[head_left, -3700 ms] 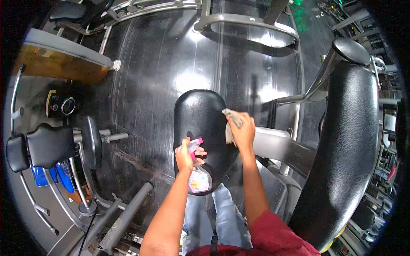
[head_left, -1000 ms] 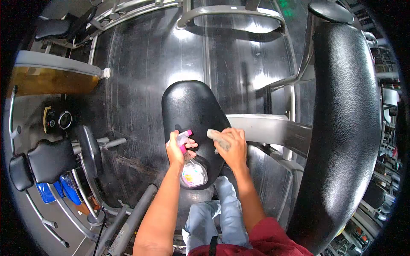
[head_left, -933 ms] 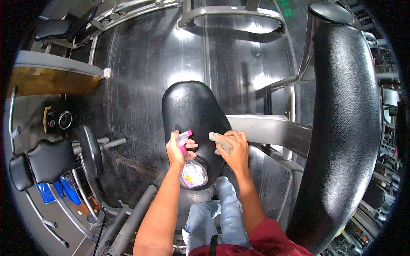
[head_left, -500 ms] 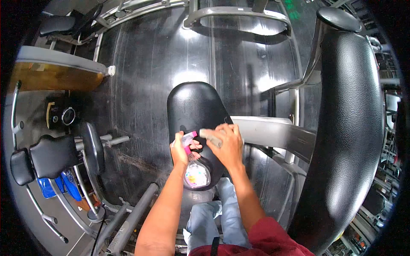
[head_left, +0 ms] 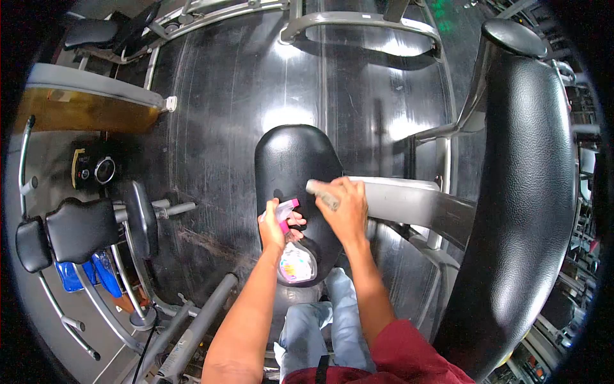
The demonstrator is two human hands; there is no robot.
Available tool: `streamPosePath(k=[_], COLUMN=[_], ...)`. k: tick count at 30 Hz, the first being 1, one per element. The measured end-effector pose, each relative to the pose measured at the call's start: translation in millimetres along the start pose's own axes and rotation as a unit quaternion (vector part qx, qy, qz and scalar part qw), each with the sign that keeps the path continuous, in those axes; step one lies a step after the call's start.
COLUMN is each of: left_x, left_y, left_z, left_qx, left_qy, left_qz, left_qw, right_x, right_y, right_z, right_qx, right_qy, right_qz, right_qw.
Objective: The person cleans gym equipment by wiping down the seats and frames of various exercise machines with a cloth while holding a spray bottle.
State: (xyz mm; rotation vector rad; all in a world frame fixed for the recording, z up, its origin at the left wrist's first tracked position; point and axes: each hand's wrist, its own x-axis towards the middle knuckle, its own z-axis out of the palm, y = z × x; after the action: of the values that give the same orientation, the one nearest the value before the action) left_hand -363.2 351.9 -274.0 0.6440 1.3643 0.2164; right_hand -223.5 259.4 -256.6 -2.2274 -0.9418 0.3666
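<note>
My left hand is closed around the neck of a clear spray bottle with a pink and white trigger head and a colourful label. The bottle is over the near end of a black padded seat, its nozzle pointing up and to the right. My right hand grips a small greyish-beige piece with a paler end, apparently a folded cloth; I cannot tell its exact kind. That hand is over the seat's right edge, a little right of the nozzle.
A grey metal beam runs from the seat to a large black backrest on the right. Gym machines with black pads stand at left. A curved metal frame lies across the far floor.
My right hand and the beige piece have shifted slightly away from me and to the right. My left hand keeps its hold on the spray bottle. The view has shifted slightly.
</note>
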Motion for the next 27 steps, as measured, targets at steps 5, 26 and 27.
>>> streamPosePath(k=[5,26,27], left_x=[-1,-3,-3], left_y=[0,1,1], left_z=[2,4,4], left_qx=[-0.010,-0.038,-0.045], left_qy=[0.015,-0.010,-0.012], left_qz=[0.015,0.004,0.003], left_qw=[1.000,0.999,0.999], right_x=[-34,2,11], right_y=[0,5,4], right_z=[-12,-9,-8], right_qx=[0.015,-0.036,-0.047], right_qy=[-0.059,-0.036,-0.012], right_qz=[0.011,-0.022,-0.008], right_qw=[0.998,0.998,0.999])
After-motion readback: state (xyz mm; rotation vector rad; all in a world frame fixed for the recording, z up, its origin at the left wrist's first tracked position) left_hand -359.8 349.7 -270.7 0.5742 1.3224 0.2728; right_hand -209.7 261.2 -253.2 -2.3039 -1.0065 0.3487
